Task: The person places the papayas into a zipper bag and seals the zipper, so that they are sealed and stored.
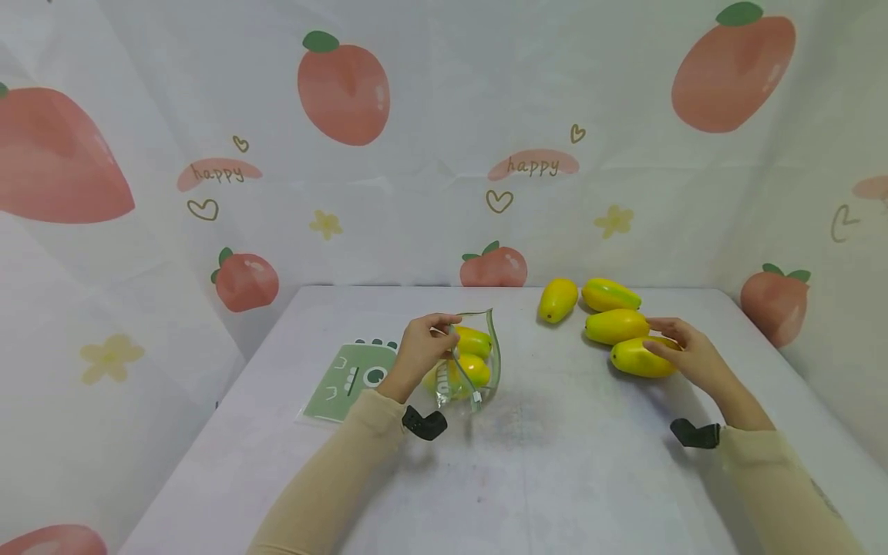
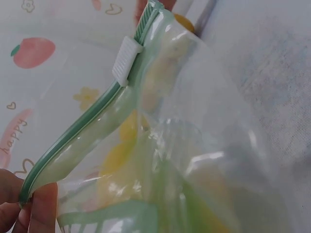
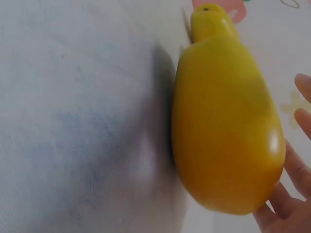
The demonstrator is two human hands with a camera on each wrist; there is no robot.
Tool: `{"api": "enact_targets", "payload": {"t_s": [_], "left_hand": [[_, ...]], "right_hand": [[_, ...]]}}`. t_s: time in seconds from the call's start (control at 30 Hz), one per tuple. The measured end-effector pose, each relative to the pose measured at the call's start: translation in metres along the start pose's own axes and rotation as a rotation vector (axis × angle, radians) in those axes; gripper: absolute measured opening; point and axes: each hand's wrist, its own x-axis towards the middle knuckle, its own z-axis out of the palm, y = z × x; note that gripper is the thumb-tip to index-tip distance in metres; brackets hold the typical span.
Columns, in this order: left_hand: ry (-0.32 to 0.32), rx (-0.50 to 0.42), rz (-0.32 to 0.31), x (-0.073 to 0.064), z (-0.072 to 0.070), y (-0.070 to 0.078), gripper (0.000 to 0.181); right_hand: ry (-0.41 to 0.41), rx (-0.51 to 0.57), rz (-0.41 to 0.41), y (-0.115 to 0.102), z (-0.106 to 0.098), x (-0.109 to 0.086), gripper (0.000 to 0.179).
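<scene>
My left hand [image 1: 419, 351] pinches the green-edged mouth of a clear zip bag [image 1: 496, 358]. The bag stands with its mouth spread, and a white slider [image 2: 127, 60] sits on its zip. Yellow papayas [image 1: 475, 371] show through the film inside it. On the right, my right hand [image 1: 699, 368] is at the end of the nearest loose papaya [image 1: 638, 358], its fingers spread and loosely bent about the fruit. The right wrist view shows that papaya [image 3: 223, 131] large, with fingertips beside its lower end; a firm hold is not visible.
Behind the nearest fruit lie another papaya [image 1: 616, 327], a green-tipped one [image 1: 609, 294] and one further left [image 1: 558, 301]. A flat green bag with a cartoon face [image 1: 361, 378] lies left of the left hand. A printed curtain [image 1: 416, 216] borders the white table [image 1: 541, 478].
</scene>
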Motion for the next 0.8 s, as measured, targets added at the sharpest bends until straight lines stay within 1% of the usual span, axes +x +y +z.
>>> {"api": "enact_targets", "payload": {"t_s": [0.17, 0.4, 0.63, 0.8], "left_hand": [[0.006, 0.009, -0.001, 0.001, 0.0, -0.001, 0.027], [0.002, 0.009, 0.003, 0.002, 0.0, -0.003, 0.026], [-0.002, 0.009, 0.002, 0.002, 0.0, -0.004, 0.026], [-0.004, 0.003, 0.003, 0.001, 0.0, -0.003, 0.027]], "right_hand": [[-0.045, -0.027, 0.047, 0.008, -0.003, 0.002, 0.066], [-0.138, -0.051, 0.126, 0.017, -0.003, 0.003, 0.07], [-0.18, -0.081, 0.107, 0.023, -0.002, 0.002, 0.07], [-0.193, -0.082, 0.108, 0.022, -0.001, 0.0, 0.074]]}}
